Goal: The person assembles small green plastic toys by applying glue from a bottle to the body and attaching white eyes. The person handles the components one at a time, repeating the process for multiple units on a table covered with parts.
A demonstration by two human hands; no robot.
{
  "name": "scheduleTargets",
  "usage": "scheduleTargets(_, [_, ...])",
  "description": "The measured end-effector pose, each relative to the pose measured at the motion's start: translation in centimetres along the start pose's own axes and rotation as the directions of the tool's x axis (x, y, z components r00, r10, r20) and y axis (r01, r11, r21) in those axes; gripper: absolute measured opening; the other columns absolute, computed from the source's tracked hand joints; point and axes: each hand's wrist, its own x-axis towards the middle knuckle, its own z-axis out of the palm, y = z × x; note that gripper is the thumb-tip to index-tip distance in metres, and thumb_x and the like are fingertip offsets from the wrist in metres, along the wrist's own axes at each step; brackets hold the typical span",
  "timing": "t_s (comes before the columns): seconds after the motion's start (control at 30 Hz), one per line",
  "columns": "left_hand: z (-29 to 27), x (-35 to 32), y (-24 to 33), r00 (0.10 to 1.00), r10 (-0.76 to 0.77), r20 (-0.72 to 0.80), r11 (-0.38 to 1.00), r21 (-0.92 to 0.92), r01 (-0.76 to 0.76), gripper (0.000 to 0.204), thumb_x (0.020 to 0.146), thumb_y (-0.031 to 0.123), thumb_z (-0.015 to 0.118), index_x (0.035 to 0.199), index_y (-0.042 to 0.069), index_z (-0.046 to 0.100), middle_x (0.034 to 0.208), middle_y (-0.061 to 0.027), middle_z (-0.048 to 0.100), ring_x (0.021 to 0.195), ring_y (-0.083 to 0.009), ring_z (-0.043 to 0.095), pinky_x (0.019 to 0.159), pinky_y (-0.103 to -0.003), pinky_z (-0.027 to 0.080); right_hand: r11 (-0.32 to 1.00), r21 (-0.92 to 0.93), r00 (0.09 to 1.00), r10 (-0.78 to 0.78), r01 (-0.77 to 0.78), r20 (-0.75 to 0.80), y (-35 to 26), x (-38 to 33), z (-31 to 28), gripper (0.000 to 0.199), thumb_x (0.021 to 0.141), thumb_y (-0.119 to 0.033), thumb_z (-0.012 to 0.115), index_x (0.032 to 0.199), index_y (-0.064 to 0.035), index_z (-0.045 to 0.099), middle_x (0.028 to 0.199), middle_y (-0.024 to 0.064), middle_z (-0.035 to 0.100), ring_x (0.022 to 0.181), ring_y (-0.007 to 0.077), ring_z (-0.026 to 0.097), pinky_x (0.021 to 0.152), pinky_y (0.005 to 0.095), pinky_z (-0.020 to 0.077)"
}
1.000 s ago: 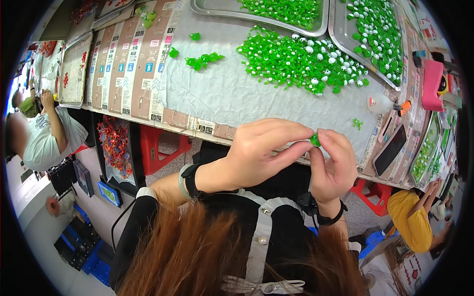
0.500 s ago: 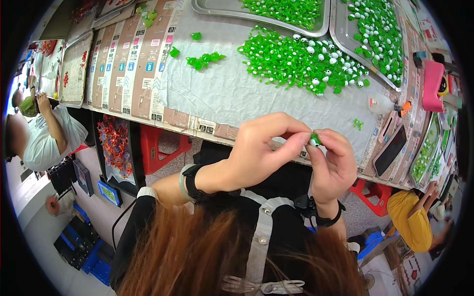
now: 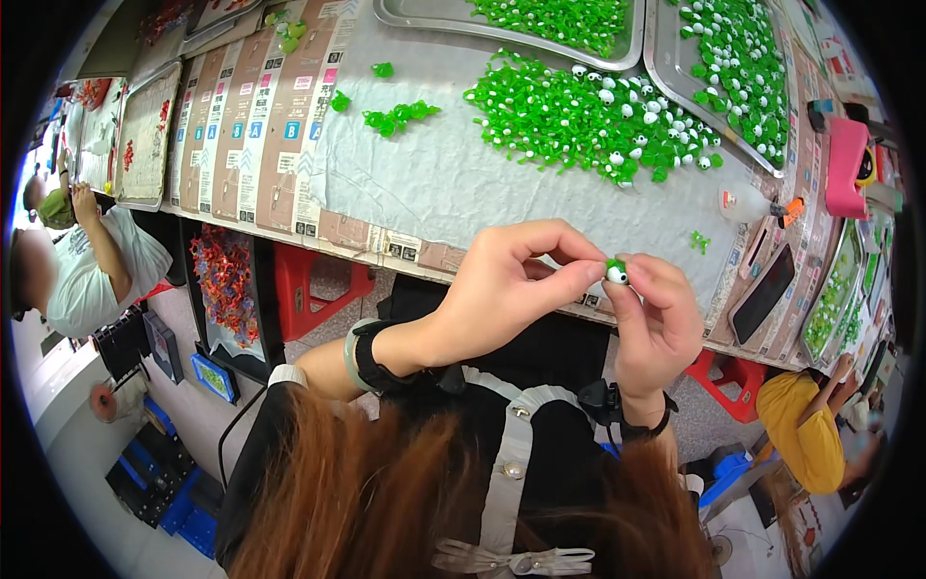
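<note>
Between my two hands is a small green plastic figure with a white, black-dotted eye (image 3: 616, 275). The thumb and forefinger of my left hand (image 3: 526, 285) pinch it from the left. My right hand (image 3: 656, 314) grips it from the other side, thumb below and fingers curled. Both hands are over the near edge of the table. Beyond them lies a heap of green and white plastic pieces (image 3: 569, 121) on a pale cloth (image 3: 424, 183). A few loose green pieces (image 3: 400, 118) rest farther left on the cloth.
Metal trays (image 3: 511, 37) of similar pieces stand at the back. A phone (image 3: 762, 294), a small bottle (image 3: 745, 205) and a pink tape dispenser (image 3: 846, 169) are on the right. Co-workers sit at left (image 3: 101, 275) and right (image 3: 801, 429); red stools (image 3: 304, 289) stand below the table.
The figure has turned in my fingers, so its white eye now faces up more plainly. My right hand has shifted slightly to the right and down.
</note>
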Motion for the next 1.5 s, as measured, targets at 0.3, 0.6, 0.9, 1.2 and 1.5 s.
scheduleTargets(0.3, [0.1, 0.3, -0.4, 0.786, 0.586, 0.195, 0.458, 0.721, -0.52, 0.008, 0.068, -0.001, 0.058, 0.075, -0.003, 0.056, 0.07, -0.0086, 0.057, 0.063, -0.0104, 0.055, 0.057, -0.022, 0.045, 0.985, 0.092, 0.989, 0.141, -0.144, 0.042, 0.6, -0.2, -0.4, 0.015, 0.064, 0.008, 0.059, 0.077, 0.0031, 0.055, 0.079, 0.0119, 0.056, 0.067, 0.0141, 0.053, 0.058, 0.0212, 0.043])
scheduleTargets(0.6, [-0.3, 0.5, -0.4, 0.99, 0.116, 0.085, 0.99, 0.069, -0.122, 0.032, 0.069, -0.003, 0.057, 0.1, -0.001, 0.048, 0.085, -0.0064, 0.051, 0.078, -0.0111, 0.052, 0.066, -0.021, 0.046, 0.748, 0.5, 0.899, 0.391, -0.436, 0.199, -0.1, 0.7, -0.6, 0.016, 0.071, 0.007, 0.051, 0.087, 0.0027, 0.049, 0.09, 0.0112, 0.052, 0.079, 0.0129, 0.052, 0.069, 0.0222, 0.042])
scheduleTargets(0.9, [0.0, 1.1, -1.5, 0.975, 0.224, 0.009, 0.947, 0.235, -0.22, 0.023, 0.071, 0.001, 0.056, 0.094, 0.001, 0.054, 0.094, -0.0084, 0.056, 0.078, -0.0131, 0.055, 0.066, -0.024, 0.046, 0.854, 0.425, 0.908, 0.393, -0.3, -0.147, 1.9, 0.6, -1.7, 0.025, 0.072, 0.004, 0.051, 0.095, 0.0011, 0.042, 0.085, 0.0059, 0.049, 0.076, 0.0103, 0.047, 0.067, 0.0205, 0.0392])
scheduleTargets(1.2, [-1.4, 1.1, -2.1, 0.94, 0.337, -0.054, 0.919, 0.238, -0.316, 0.02, 0.07, -0.001, 0.057, 0.09, -0.002, 0.054, 0.082, -0.0084, 0.057, 0.075, -0.0123, 0.056, 0.066, -0.022, 0.046, 0.93, -0.229, 0.937, 0.223, -0.287, -0.268, 10.9, 5.4, -11.1, 0.027, 0.07, -0.006, 0.059, 0.091, 0.0031, 0.046, 0.089, 0.0071, 0.052, 0.081, 0.0115, 0.048, 0.073, 0.0233, 0.0373])
scheduleTargets(1.5, [-1.2, 0.5, -0.6, 0.99, 0.139, -0.006, 0.974, -0.179, -0.138, 0.027, 0.074, -0.001, 0.052, 0.101, -0.002, 0.049, 0.096, -0.0086, 0.052, 0.083, -0.0123, 0.054, 0.07, -0.02, 0.045, 0.792, 0.461, 0.883, 0.467, -0.401, -0.035, -1.1, 1.8, -5.5, 0.045, 0.067, -0.017, 0.059, 0.102, 0.0047, 0.04, 0.091, 0.0147, 0.05, 0.081, 0.0207, 0.05, 0.07, 0.0272, 0.0398])
